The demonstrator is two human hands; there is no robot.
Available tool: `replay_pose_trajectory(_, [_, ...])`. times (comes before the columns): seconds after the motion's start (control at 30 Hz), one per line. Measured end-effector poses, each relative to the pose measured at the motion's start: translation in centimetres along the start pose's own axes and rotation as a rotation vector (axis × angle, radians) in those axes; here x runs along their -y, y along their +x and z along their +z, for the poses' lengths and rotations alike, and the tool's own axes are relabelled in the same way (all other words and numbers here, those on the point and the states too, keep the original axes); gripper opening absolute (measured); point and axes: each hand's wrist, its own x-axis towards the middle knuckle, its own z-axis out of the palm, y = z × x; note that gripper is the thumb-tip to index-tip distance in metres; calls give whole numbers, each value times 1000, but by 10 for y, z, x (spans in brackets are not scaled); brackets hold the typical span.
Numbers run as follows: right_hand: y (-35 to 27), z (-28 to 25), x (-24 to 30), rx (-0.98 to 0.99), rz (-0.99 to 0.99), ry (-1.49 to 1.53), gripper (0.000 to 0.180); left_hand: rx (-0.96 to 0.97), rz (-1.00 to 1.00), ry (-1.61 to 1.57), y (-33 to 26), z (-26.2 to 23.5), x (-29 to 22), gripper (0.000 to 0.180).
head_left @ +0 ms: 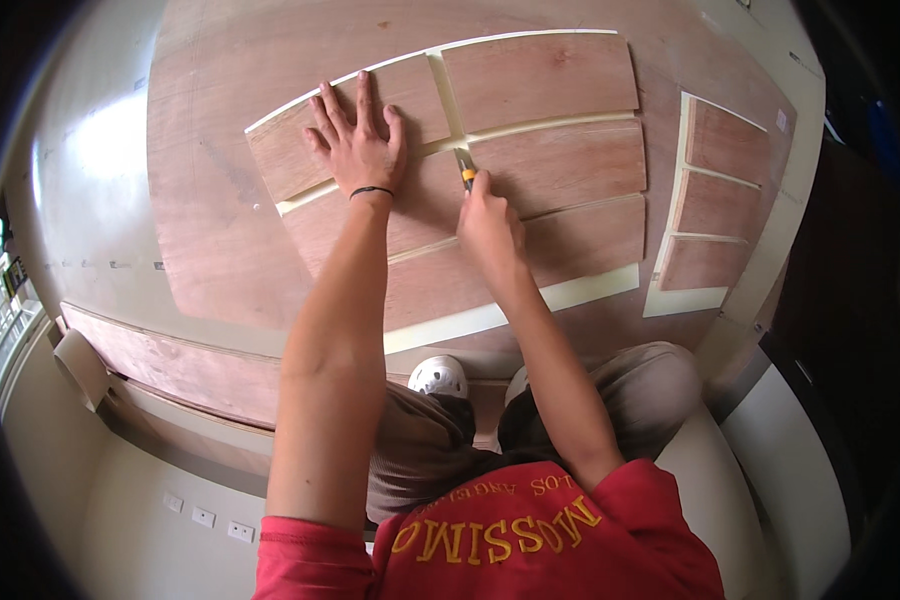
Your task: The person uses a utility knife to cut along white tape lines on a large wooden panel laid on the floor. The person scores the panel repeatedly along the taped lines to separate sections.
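Note:
My left hand (360, 147) lies flat with fingers spread on a plywood panel (280, 160) at the upper left of a group of several thin wood panels. These rest on a pale backing sheet (570, 291), which shows as strips in the gaps and along the lower edge. My right hand (491, 225) is closed round a yellow and black utility knife (468, 178). The knife's tip meets the pale strip (448, 95) near where two gaps cross, just right of my left hand.
On the right, three smaller wood panels (715, 200) sit on another pale sheet (685, 301). A large plywood sheet (205, 220) lies beneath everything. A long wooden board (170, 365) runs along the lower left, near wall sockets (204, 517). My white shoe (438, 376) is close to the lower edge.

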Motion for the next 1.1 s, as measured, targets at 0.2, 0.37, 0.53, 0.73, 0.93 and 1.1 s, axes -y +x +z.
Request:
replay_pose_trajectory(0.2, [-6,-11,-3,-86,-84,53,28,26,-5,24,-2,-1,-1,59])
replay_pose_trajectory(0.37, [18,-24,20,-194,-196,194,22,39,-20,20,-1,-5,1,58])
replay_pose_trajectory(0.53, [83,-40,41,-267,-243,164,21,39,-10,17,0,-3,-4,58])
replay_pose_trajectory(0.73, [110,-47,57,-239,-231,49,23,56,-19,13,0,-5,-3,58])
replay_pose_trajectory(0.93, [110,-51,65,-204,-216,4,23,51,-29,25,0,-6,-3,59])
replay_pose_trajectory(1.1, [112,-51,67,-154,-169,17,23,33,-32,4,0,-7,-6,59])
